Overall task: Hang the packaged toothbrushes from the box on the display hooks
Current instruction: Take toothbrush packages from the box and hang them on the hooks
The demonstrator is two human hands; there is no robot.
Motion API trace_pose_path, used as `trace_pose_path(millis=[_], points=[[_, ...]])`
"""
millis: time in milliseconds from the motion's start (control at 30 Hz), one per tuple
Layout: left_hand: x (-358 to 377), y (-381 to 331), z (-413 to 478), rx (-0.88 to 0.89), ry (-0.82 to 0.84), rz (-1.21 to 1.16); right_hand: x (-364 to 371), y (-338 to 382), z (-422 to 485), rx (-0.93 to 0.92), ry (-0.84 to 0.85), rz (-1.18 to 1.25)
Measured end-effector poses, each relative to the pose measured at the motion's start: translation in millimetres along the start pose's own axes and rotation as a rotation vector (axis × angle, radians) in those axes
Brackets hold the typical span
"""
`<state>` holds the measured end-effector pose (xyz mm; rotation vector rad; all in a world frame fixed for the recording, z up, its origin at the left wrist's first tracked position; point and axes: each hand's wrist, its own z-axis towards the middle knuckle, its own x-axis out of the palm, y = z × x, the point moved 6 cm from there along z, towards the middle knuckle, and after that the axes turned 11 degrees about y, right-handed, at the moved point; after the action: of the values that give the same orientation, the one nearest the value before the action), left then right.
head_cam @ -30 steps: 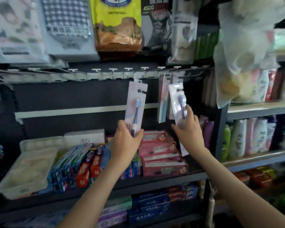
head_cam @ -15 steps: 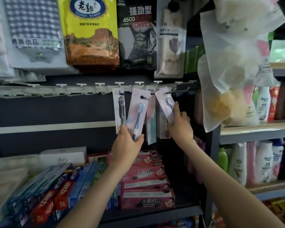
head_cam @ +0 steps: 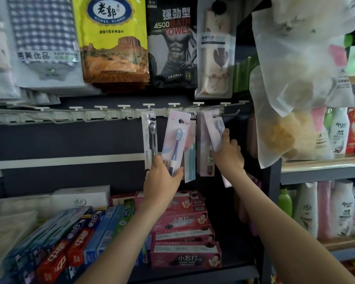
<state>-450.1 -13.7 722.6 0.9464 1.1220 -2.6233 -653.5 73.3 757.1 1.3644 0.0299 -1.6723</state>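
Shop shelving fills the view, with a rail of display hooks (head_cam: pixel 111 117) above toothpaste boxes (head_cam: pixel 184 238). Near the rail's right end, the left hand (head_cam: pixel 160 181) grips the bottom of a tilted blue toothbrush pack (head_cam: pixel 175 140), its top against the rail. The right hand (head_cam: pixel 229 154) clasps a grey toothbrush pack (head_cam: pixel 215 130), its hang-hole at a hook.

Towel packs (head_cam: pixel 113 42) hanging above; toothpaste boxes (head_cam: pixel 184 240) stacked on shelf below; bottles (head_cam: pixel 340 206) on right shelves.
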Motion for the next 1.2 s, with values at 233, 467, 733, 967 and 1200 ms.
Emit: trace_pose_path(millis=[233,467,733,967,1200], points=[[5.7,-6.0,-2.3,-0.01,0.004,0.036,7.1,13.9,-12.2,-0.081,0.047,0.172],[21.5,-34.3,-11.2,0.115,0.01,0.103,0.0,51.8,-94.7,-0.454,0.059,0.765],[54.9,-53.7,-22.2,0.328,0.11,0.106,-9.5,38.9,-75.9,-0.413,0.067,0.871],[59.0,-41.8,-9.6,0.418,0.155,0.319,-7.4,12.1,-51.6,-0.358,-0.028,0.408],[46.5,-31.3,19.8,0.378,0.084,0.559,-11.7,9.9,-19.5,-0.32,-0.074,0.059]])
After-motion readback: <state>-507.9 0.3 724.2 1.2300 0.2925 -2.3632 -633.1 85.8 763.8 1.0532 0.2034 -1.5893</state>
